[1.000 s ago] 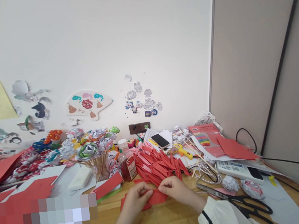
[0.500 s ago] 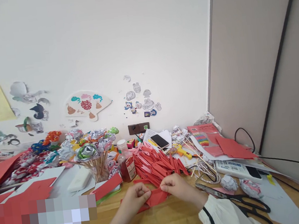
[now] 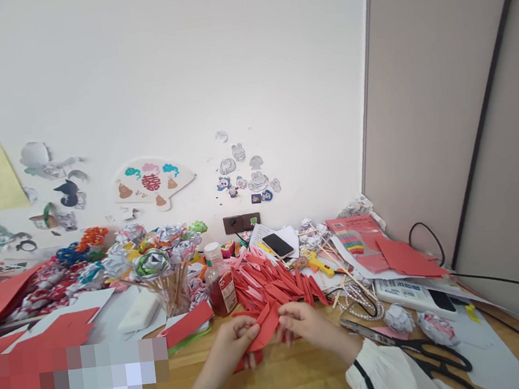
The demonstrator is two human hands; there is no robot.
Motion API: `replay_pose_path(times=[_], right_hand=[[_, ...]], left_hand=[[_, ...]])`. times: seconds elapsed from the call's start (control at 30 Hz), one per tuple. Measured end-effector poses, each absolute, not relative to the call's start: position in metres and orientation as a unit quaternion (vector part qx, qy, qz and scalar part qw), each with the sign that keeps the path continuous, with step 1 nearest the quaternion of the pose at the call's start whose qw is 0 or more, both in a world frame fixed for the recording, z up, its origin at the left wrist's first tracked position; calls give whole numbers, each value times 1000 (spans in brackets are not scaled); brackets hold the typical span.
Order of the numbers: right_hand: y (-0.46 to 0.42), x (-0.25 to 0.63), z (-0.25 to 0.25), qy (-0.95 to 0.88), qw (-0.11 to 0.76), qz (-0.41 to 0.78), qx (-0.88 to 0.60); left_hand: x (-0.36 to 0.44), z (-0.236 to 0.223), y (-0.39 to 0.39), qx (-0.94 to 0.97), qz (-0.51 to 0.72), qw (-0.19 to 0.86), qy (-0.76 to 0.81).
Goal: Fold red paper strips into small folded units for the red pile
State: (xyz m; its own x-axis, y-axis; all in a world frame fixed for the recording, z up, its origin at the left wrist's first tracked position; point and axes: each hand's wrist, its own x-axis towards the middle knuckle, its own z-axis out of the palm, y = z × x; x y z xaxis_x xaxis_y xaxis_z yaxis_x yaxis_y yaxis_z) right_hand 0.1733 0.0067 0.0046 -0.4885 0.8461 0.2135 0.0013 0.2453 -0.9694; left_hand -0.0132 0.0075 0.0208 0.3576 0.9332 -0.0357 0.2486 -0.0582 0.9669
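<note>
A folded piece of red paper (image 3: 268, 328) is held up between my two hands, just above the wooden table. My left hand (image 3: 238, 340) pinches its left side between thumb and fingers. At its right edge, my right hand (image 3: 303, 325) has thumb and fingers closed on the paper. Under my left hand another bit of red paper (image 3: 249, 361) shows, partly covered by my fingers. Right behind my hands lies a heap of folded red paper strips (image 3: 273, 280).
A sauce bottle (image 3: 220, 285) and a cup of wooden sticks (image 3: 173, 293) stand left of the heap. Black scissors (image 3: 424, 347), a yellow glue gun (image 3: 319, 264), a phone (image 3: 278, 245) and crumpled paper balls (image 3: 398, 318) lie rightward. Red sheets (image 3: 47, 337) spread at left.
The red paper has been turned from lying level to slanting upward between my hands. My hands stay in nearly the same place, and the fingers have shifted on the paper.
</note>
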Motion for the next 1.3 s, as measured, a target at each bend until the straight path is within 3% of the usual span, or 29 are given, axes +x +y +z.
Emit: replay_pose_path(times=[0.2,0.4,0.53,0.87,1.3], right_hand=[[9,169,-4,-692,417,457,-372],[-2,163,-4,-762,337,404,-377],[-5,158,-2,-769,364,357,-386],[5,161,-4,-677,431,468,-369],[5,171,3,-648,466,492,-347]], left_hand=[[-7,15,-2,689,264,538,407],[-4,20,-5,715,334,466,401],[-3,20,-3,705,347,461,412],[-12,18,13,513,488,554,438],[-15,25,7,616,384,539,427]])
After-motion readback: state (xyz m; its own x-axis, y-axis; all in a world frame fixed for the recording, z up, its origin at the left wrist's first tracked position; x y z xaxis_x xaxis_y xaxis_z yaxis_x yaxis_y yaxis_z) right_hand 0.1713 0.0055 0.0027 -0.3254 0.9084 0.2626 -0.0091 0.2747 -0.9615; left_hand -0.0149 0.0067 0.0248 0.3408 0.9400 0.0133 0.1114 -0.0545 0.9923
